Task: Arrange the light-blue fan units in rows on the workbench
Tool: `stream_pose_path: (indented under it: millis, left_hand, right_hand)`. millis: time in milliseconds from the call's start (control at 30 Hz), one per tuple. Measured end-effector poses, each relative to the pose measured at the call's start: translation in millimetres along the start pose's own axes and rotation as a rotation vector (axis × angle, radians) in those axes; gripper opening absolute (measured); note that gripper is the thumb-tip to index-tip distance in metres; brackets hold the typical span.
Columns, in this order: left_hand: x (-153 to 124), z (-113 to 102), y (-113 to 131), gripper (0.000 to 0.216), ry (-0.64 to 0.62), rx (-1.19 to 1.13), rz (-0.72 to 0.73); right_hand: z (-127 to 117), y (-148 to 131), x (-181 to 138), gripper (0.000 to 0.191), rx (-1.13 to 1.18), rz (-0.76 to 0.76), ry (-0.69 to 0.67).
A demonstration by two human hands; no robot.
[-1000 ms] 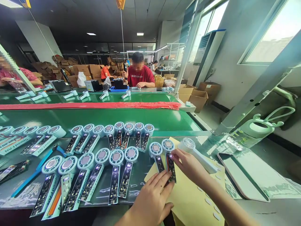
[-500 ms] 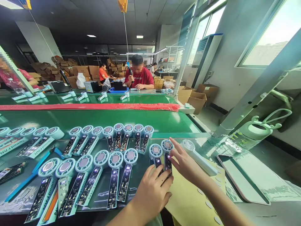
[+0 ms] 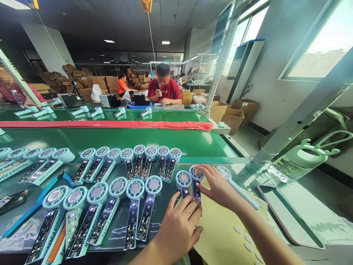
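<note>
Here, both hands lie flat and unclenched on two pale-blue handheld fan halves with bare circuit boards: left hand (image 3: 179, 226) on one (image 3: 184, 184), right hand (image 3: 217, 187) on the other (image 3: 196, 180), over yellow backing paper (image 3: 220, 228). They look light and fragile, so the plastic rims seem safest to hold.

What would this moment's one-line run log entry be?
left hand: on open pale-blue handheld fan | right hand: on neighbouring fan | under: yellow paper sheet
</note>
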State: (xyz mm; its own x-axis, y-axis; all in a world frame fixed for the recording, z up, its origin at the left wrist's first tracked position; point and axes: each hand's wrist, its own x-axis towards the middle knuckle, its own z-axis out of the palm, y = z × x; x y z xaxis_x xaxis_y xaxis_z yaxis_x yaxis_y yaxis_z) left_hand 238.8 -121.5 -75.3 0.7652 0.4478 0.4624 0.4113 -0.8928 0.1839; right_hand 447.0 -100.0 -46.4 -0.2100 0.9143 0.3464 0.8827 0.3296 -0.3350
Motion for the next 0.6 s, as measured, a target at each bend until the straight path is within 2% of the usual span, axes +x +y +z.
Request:
stream_pose_path:
  millis: [233,433,600]
  left_hand:
    - [-2.6,5.4,-1.4,0.032,0.050,0.029,0.016]
    - [-3.8,8.6,-0.9,0.028,0.113,0.041,0.017]
    - [-2.6,8.7,0.9,0.028,0.142,0.010,-0.045]
  right_hand:
    - [7.0,3.1,-4.3,0.043,0.083,0.067,-0.023]
    - [3.1,1.6,-1.6,0.042,0.192,0.132,-0.041]
    - [13.0,-3.3,-4.1,0.039,0.329,0.228,0.031]
